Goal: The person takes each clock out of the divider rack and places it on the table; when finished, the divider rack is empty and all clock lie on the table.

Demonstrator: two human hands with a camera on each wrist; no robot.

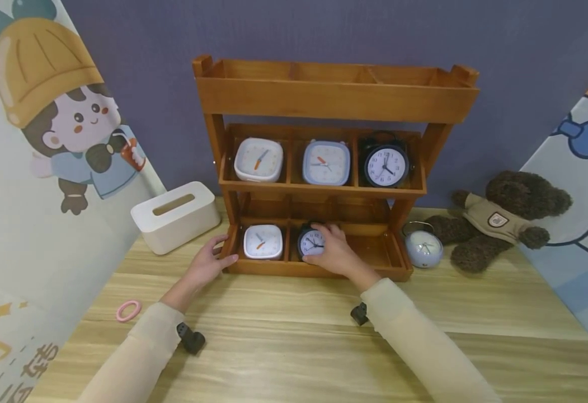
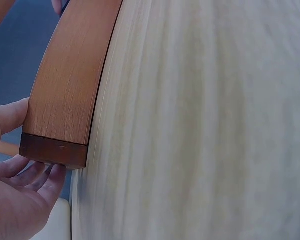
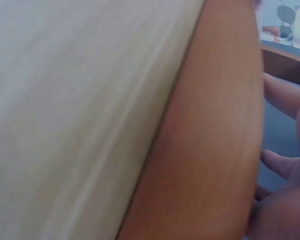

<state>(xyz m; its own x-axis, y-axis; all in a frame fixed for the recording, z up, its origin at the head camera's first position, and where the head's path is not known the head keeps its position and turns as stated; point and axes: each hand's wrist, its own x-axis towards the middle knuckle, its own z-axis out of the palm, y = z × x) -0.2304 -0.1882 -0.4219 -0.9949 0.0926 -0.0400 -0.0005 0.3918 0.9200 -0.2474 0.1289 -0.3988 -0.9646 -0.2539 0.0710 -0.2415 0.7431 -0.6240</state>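
Two cream-coloured fabric sleeves (image 1: 419,336) lie nearest, both reaching toward the three-tier brown wooden rack (image 1: 334,101) on the pale wood-grain tabletop (image 1: 273,347). The right hand (image 1: 341,254) is partly closed, fingers and thumb bent around the small round black alarm clock (image 1: 311,242), which is in the middle compartment of the rack's lowest tier. The left hand (image 1: 207,264) grips the rack's lower left front corner. This clock is probably light, stiff and slightly slippery, and its dial cover may crack; the round rim seems the best place to hold. Of clocks, I count six: three in the rack's middle tier, two in its lowest tier, and one round pale-blue clock (image 1: 424,249) just right of the rack. Also, there is one white tissue box (image 1: 173,229) left of the rack, one pink ring (image 1: 119,313) at its front left, and one brown plush bear (image 1: 497,218) at its right.
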